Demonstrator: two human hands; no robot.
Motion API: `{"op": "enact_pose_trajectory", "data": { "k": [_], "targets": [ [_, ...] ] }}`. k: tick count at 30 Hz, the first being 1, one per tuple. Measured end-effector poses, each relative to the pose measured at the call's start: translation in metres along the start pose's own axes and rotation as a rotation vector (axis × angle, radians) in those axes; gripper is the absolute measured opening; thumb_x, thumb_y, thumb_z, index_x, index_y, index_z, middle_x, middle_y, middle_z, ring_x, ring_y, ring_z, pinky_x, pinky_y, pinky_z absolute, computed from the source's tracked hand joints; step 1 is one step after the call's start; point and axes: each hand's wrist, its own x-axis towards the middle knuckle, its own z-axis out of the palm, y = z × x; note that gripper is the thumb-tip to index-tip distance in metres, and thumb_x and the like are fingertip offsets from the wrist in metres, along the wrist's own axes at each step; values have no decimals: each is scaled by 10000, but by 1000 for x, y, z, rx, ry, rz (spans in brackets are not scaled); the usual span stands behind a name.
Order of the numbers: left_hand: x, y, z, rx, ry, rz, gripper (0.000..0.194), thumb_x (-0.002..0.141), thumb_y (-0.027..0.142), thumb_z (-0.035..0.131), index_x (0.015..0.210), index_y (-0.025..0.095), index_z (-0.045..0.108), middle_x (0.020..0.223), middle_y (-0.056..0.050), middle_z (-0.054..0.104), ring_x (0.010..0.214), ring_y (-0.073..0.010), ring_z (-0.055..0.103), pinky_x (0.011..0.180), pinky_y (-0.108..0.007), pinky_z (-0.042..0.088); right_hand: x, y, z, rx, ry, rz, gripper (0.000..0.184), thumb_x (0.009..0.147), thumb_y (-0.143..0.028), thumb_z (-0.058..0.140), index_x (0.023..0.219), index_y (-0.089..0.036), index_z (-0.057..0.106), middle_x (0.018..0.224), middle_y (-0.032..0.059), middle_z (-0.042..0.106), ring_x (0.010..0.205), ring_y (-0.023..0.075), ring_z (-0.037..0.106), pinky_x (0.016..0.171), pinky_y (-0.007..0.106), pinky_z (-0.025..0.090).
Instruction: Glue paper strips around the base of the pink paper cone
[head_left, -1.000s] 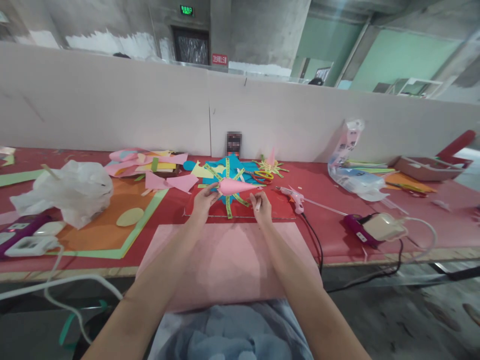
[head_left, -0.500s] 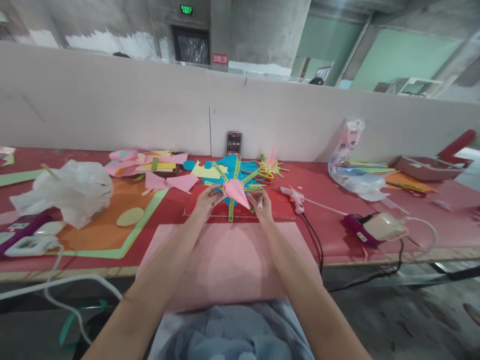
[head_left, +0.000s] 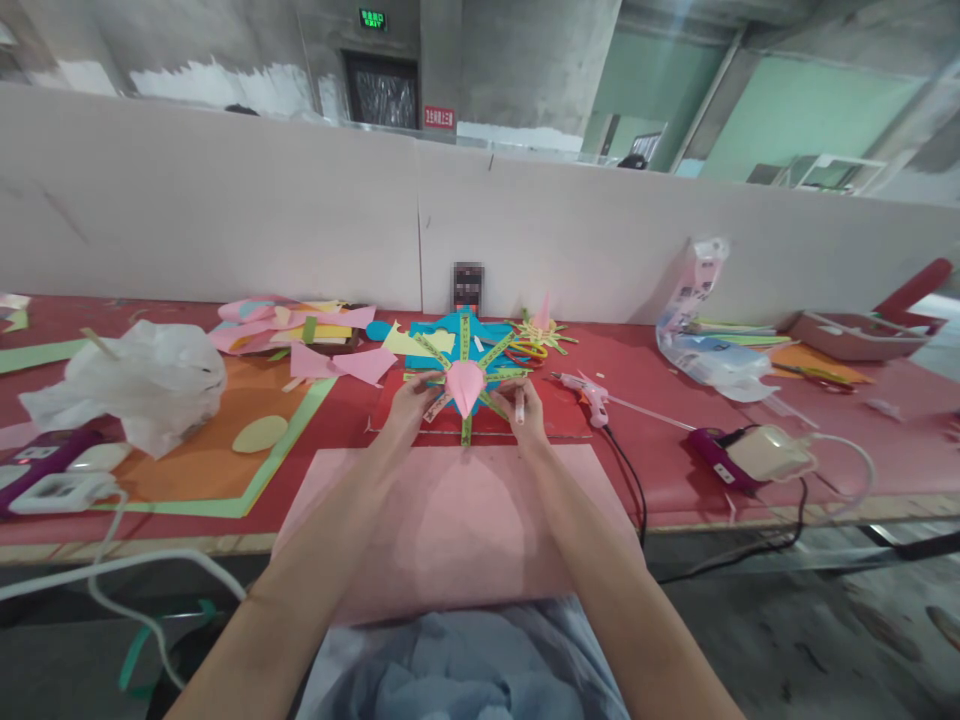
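Between my hands is a paper star (head_left: 465, 385), with a pink folded cone at its centre and several green strips with dark writing radiating from it. My left hand (head_left: 414, 402) pinches the strips on its left side, fingers closed. On the other side my right hand (head_left: 527, 408) has its fingers closed on the right-hand strips. A small pale piece shows at the right fingers; I cannot make out what it is. Behind the star lie blue paper (head_left: 431, 332) and yellow-handled scissors (head_left: 527, 351). A similar smaller star (head_left: 544, 328) stands to the right.
A pink glue gun (head_left: 589, 396) lies to the right, its black cord running off the table edge. Further right are a purple power strip (head_left: 716, 462) and a plastic bag (head_left: 709, 350). Crumpled white plastic (head_left: 154, 385) and paper scraps (head_left: 341, 362) lie left.
The paper star has turned between my hands: the pink cone's tip, which pointed down to the right, now points straight toward me. My hands have barely moved.
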Motion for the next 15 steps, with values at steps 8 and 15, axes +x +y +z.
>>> {"op": "enact_pose_trajectory", "data": {
  "k": [8, 15],
  "targets": [
    [1, 2, 1, 133, -25, 50, 459, 608, 294, 724, 1037, 148, 658, 580, 37, 554, 438, -73, 476, 433, -197, 352, 1, 1, -1, -37, 21, 1, 315, 663, -410, 719, 809, -213, 522, 741, 21, 625, 687, 168, 598, 687, 334, 524],
    [-2, 4, 3, 148, -38, 60, 427, 708, 369, 666, 1083, 169, 642, 570, 22, 563, 382, -66, 421, 395, -206, 327, 1, 4, -1, -2, 14, 14, 320, 652, -396, 735, 788, -211, 513, 716, 13, 617, 675, 162, 602, 668, 330, 523]
  ]
}}
